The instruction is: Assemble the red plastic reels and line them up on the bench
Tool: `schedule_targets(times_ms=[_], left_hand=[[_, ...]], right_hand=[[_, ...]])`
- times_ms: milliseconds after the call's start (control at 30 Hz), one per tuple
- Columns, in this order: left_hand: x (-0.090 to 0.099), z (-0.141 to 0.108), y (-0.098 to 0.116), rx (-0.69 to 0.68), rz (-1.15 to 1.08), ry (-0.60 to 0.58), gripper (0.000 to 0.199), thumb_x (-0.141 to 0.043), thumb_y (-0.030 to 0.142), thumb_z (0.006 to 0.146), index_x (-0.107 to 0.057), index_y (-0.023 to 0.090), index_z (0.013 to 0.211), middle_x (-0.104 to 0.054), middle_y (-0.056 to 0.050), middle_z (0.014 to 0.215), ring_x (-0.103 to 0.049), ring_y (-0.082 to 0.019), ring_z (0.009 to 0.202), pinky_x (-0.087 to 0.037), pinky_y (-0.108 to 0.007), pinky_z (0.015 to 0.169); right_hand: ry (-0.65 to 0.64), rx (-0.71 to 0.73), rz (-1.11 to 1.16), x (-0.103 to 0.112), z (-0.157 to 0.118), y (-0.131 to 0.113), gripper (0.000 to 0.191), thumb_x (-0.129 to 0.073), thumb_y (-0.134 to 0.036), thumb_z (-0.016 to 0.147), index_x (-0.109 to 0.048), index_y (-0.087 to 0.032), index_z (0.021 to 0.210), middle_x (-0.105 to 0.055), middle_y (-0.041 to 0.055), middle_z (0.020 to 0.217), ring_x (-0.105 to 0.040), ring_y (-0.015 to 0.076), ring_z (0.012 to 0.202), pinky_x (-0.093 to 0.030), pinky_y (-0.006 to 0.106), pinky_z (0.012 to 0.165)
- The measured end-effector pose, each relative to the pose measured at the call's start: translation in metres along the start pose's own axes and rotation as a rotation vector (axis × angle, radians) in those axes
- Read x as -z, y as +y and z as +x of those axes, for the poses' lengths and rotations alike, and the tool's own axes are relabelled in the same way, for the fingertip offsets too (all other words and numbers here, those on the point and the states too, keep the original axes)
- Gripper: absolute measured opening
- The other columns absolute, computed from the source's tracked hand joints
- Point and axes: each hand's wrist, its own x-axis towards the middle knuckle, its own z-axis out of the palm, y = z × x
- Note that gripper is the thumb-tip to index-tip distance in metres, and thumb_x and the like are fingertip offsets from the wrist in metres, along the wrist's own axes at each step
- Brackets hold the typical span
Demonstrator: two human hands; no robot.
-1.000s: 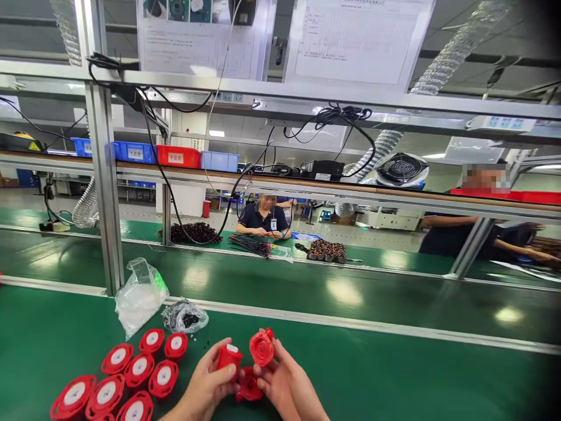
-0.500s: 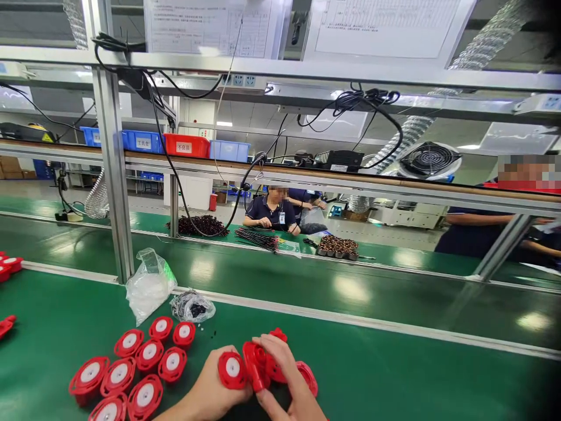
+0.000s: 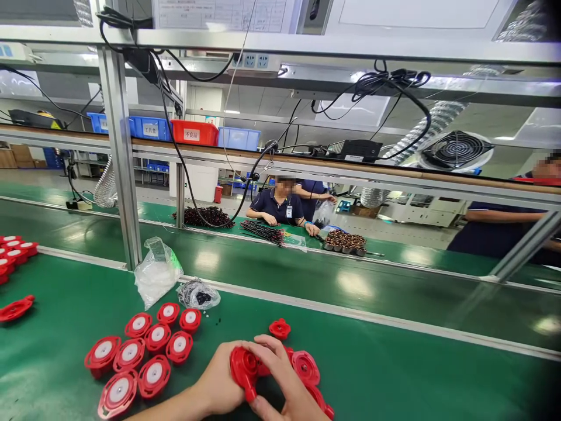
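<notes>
At the bottom centre, my left hand is wrapped round a red plastic part with a short spout pointing down. Fingers of my right hand press on the same part from the right. No white gear face shows on it; its far side is hidden by my hands. Several loose red parts lie behind and right of my right hand, and a small red knob-like piece sits beyond them. To the left stand several red housings with white gears in a cluster on the green surface.
Clear plastic bags, one with white contents and one with black pieces, lie by the metal rail. A metal post rises behind them. More red parts are at the far left. People sit or stand across the line.
The housing with the white gear in my left hand no longer shows; the red spouted part now covers that spot. My hands have come together. The view has shifted slightly.
</notes>
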Motion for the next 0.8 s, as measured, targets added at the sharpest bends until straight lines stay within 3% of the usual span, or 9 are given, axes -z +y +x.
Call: schedule_targets(times_ms=[167, 400, 533, 667, 800], left_hand=[[0.003, -0.001, -0.004, -0.043, 0.059, 0.003, 0.035, -0.061, 0.006, 0.061, -0.071, 0.011, 0.094, -0.072, -0.003, 0.087, -0.059, -0.018, 0.08, -0.047, -0.026, 0.073], [0.004, -0.006, -0.01, 0.006, 0.162, 0.046, 0.022, -0.066, 0.009, 0.064, -0.067, 0.012, 0.087, -0.068, -0.001, 0.079, -0.054, -0.014, 0.07, -0.04, -0.023, 0.062], [0.004, -0.008, -0.011, 0.026, 0.19, 0.026, 0.02, -0.065, 0.01, 0.065, -0.066, 0.012, 0.085, -0.064, 0.002, 0.072, -0.048, -0.012, 0.065, -0.036, -0.023, 0.058], [0.002, -0.009, -0.018, 0.06, 0.353, 0.116, 0.012, -0.062, 0.01, 0.063, -0.055, 0.017, 0.07, -0.056, 0.006, 0.062, -0.039, -0.01, 0.06, -0.029, -0.025, 0.055], [-0.002, -0.011, -0.023, 0.098, 0.476, 0.19, 0.014, -0.059, 0.014, 0.071, -0.046, 0.02, 0.067, -0.055, 0.006, 0.061, -0.037, -0.01, 0.06, -0.029, -0.025, 0.056]], right_hand=[[-0.004, 0.11, -0.05, 0.004, 0.006, -0.004, 0.067, -0.065, -0.027, 0.094, -0.038, -0.028, 0.155, -0.053, 0.0128, 0.151, -0.04, 0.0327, 0.143, -0.045, 0.054, 0.116], [-0.054, 0.143, -0.16, 0.007, 0.004, -0.003, 0.069, -0.064, -0.019, 0.092, -0.039, -0.025, 0.156, -0.048, 0.0125, 0.157, -0.04, 0.0313, 0.145, -0.046, 0.052, 0.116], [-0.062, 0.165, -0.214, 0.005, 0.004, -0.002, 0.064, -0.069, -0.032, 0.094, -0.045, -0.025, 0.153, -0.05, 0.0149, 0.155, -0.044, 0.034, 0.143, -0.049, 0.053, 0.112], [0.095, 0.208, -0.25, -0.007, 0.004, -0.005, 0.055, -0.071, -0.034, 0.094, -0.052, -0.02, 0.143, -0.07, 0.0158, 0.13, -0.062, 0.0319, 0.115, -0.058, 0.048, 0.095], [0.244, 0.2, -0.354, -0.022, 0.002, -0.008, 0.049, -0.07, -0.035, 0.092, -0.056, -0.016, 0.135, -0.072, 0.0164, 0.116, -0.063, 0.029, 0.09, -0.056, 0.046, 0.075]])
